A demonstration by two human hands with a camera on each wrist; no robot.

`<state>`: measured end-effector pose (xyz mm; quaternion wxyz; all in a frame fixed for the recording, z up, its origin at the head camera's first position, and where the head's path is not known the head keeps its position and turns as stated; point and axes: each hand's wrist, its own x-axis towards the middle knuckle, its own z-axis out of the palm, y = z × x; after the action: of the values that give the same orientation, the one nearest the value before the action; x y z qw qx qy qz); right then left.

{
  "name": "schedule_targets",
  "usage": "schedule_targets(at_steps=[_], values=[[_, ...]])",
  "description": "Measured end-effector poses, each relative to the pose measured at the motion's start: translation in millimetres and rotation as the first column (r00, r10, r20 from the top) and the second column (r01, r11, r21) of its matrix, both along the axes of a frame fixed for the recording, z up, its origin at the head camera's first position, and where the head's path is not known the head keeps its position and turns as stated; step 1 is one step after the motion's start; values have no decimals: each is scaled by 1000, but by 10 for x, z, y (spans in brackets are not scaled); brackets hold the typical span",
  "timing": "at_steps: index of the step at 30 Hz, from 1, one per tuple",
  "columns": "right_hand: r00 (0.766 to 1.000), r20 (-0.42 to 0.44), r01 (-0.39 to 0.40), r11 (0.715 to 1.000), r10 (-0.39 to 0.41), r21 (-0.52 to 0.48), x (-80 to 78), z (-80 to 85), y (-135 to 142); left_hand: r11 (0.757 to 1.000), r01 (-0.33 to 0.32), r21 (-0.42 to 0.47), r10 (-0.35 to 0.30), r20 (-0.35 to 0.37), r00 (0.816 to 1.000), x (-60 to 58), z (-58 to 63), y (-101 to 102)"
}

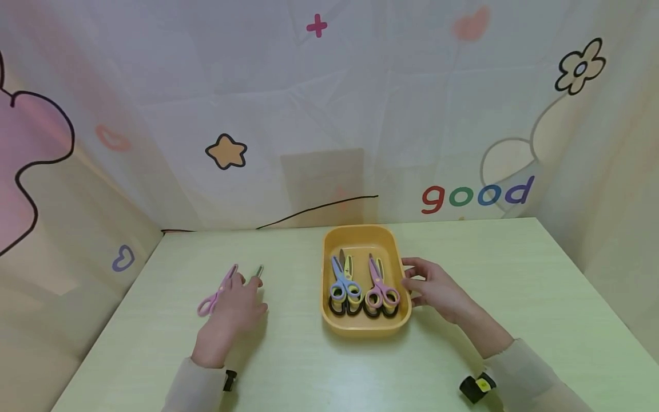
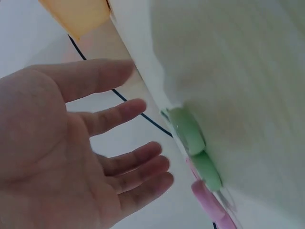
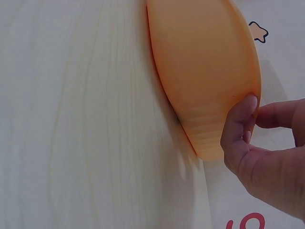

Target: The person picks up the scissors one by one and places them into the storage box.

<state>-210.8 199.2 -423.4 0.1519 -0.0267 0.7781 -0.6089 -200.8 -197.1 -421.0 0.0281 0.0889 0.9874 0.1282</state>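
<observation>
My left hand (image 1: 234, 309) hovers above pink-handled scissors (image 1: 207, 305) and green-handled scissors (image 2: 188, 133) lying on the table. In the left wrist view its fingers (image 2: 131, 157) are spread and relaxed, apart from both pairs. In the head view the hand hides most of the green pair; only its blade tip shows. A yellow tray (image 1: 366, 331) stands at the middle, and my right hand (image 1: 440, 292) pinches its right rim. Inside the tray lie blue-handled scissors (image 1: 344, 284), purple-handled scissors (image 1: 380, 289) and, partly covered beneath them, yellow and black handles.
The pale table (image 1: 298, 377) reaches back to a printed curtain (image 1: 247, 74) with a star, a flower and the word "good". More curtain hangs at both sides. A black wrist device (image 1: 476, 388) sits by the right sleeve.
</observation>
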Motion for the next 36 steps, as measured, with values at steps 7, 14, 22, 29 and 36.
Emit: schedule_targets(at_steps=[7, 14, 22, 29, 36], values=[[1000, 1, -6, 1000, 6, -8, 8, -14, 1, 996, 69, -61, -64, 80, 995, 24, 33, -97], [1000, 9, 5, 1000, -5, 0, 15, -6, -8, 992, 75, -98, -64, 111, 992, 12, 32, -114], [1000, 8, 4, 1000, -5, 7, 21, 11, -15, 994, 88, -57, -81, 125, 989, 18, 48, -118], [1000, 5, 2, 1000, -2, 4, 10, 6, -10, 992, 123, -31, -119, 112, 987, -16, 36, -105], [1000, 3, 2, 1000, -2, 3, 1, 0, -5, 993, 115, 8, -115, 132, 985, -50, 0, -39]])
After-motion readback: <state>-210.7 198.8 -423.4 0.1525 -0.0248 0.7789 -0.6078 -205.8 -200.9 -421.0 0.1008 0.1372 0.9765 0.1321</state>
